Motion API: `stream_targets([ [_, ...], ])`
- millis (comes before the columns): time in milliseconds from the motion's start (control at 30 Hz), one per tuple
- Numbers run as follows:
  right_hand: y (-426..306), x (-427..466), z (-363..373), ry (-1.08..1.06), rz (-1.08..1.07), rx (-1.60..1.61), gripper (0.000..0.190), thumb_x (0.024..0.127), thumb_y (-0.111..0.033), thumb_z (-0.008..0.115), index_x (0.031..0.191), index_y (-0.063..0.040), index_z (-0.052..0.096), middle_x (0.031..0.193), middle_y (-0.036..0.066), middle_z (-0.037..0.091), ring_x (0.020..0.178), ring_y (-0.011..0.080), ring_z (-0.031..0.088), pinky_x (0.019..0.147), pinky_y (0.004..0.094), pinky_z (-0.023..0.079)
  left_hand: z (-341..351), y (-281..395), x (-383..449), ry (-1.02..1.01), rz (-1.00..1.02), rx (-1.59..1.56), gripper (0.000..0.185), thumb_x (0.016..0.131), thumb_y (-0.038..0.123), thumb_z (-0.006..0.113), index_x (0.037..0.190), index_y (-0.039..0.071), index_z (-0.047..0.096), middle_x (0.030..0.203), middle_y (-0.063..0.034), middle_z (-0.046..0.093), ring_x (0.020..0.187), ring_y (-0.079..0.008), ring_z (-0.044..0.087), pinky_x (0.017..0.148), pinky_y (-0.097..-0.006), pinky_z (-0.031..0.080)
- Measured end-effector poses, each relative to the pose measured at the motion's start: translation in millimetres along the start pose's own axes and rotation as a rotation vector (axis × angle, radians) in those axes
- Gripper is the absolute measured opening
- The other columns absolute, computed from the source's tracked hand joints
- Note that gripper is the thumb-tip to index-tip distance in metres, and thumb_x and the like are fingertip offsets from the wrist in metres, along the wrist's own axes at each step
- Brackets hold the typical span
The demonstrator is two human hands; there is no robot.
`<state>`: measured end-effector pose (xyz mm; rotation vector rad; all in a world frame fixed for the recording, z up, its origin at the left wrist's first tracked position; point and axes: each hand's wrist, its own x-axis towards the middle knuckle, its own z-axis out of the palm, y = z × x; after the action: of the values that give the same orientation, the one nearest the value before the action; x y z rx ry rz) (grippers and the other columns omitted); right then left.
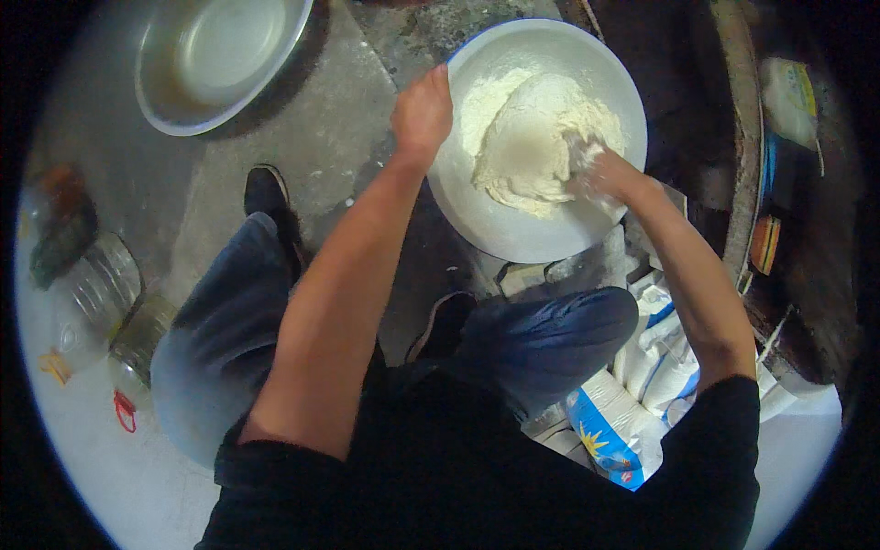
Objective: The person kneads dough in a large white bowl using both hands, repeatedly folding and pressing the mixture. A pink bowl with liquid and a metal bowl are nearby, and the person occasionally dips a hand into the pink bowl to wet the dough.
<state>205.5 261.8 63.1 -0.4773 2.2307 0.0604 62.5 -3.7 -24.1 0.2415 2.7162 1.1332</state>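
A wide metal basin (474,220) with a blue rim sits in front of me, tilted or on an uneven base, which I cannot tell. In it lies a pale mass of dough (522,151) with loose flour (488,103) around it. My left hand (424,113) grips the basin's left rim. My right hand (595,168), coated with flour and blurred, is inside the basin at the dough's right edge; its fingers are partly hidden, so whether they hold dough is unclear.
Another metal basin (206,113) stands at the upper left. Large clear plastic bottles (103,275) are at the far left. White and blue sacks (612,426) lie beside my right knee. A long wooden beam (746,137) runs along the right. My shoe (265,192) rests on the concrete floor.
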Motion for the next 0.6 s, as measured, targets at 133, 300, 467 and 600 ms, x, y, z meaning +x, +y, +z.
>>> stream_targets([
  [133,-57.6,-59.0,-123.6,0.447,0.124,0.48,0.045,0.078,-0.019,0.067,0.121,-0.008,0.06,0.125,0.019,0.057,0.118,0.03,0.054,0.107,0.0406,0.036,-23.0,-4.1,-3.1,-0.025,-0.008,0.004,0.044,0.1,0.032,0.034,0.091,0.003,0.066,0.089,-0.0219,0.066,0.082,-0.0437,0.062,0.073,-0.0512,0.05],
  [300,-114.6,50.6,-64.1,0.185,0.012,0.151,0.037,0.08,-0.02,0.062,0.115,-0.009,0.064,0.127,0.017,0.056,0.122,0.0352,0.049,0.108,0.0401,0.035,-16.2,1.3,-2.9,-0.049,-0.021,0.001,0.044,0.1,0.033,0.033,0.091,0.004,0.065,0.095,-0.0199,0.066,0.083,-0.0432,0.063,0.074,-0.0512,0.05],
  [467,-113.1,143.8,17.0,0.256,0.179,0.141,0.031,0.086,-0.03,0.057,0.105,-0.009,0.069,0.123,0.019,0.058,0.12,0.0338,0.052,0.107,0.042,0.034,-7.5,11.1,6.0,-0.022,-0.051,-0.064,0.045,0.1,0.035,0.034,0.091,0.004,0.065,0.095,-0.0198,0.066,0.084,-0.0429,0.063,0.077,-0.0517,0.05],
  [600,-57.1,90.1,-58.8,0.429,0.093,0.123,0.023,0.076,-0.029,0.07,0.096,-0.019,0.071,0.108,0.013,0.065,0.111,0.0305,0.056,0.108,0.045,0.03,-0.2,-15.3,-0.6,0.032,0.065,-0.053,0.045,0.099,0.035,0.036,0.09,0.004,0.066,0.092,-0.0207,0.066,0.086,-0.0421,0.063,0.079,-0.0521,0.05],
])
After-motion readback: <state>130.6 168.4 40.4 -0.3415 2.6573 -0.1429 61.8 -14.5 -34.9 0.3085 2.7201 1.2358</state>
